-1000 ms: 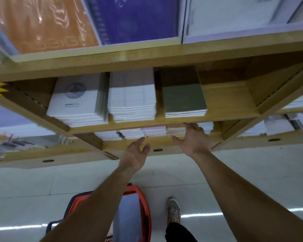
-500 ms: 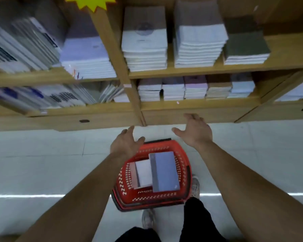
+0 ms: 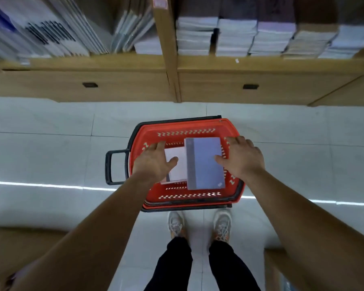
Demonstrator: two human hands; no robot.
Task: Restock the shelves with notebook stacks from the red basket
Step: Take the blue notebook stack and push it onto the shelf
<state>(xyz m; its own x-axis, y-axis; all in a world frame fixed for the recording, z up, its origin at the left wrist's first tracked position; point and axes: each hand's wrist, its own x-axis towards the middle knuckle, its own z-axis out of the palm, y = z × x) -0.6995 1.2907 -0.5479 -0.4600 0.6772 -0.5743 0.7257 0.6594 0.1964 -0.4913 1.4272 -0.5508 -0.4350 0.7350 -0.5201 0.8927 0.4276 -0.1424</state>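
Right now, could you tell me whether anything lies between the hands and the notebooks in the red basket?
Nothing visible does. The basket is open on top, and the blue notebook and white notebook lie uncovered. The left hand is over the white one, the right hand at the blue one's right edge.

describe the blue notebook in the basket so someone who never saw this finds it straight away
Find the red basket on the floor before the wooden shelves. In its right half lies the blue notebook, beside a white notebook; it alone is blue, with a grey strip down its left edge.
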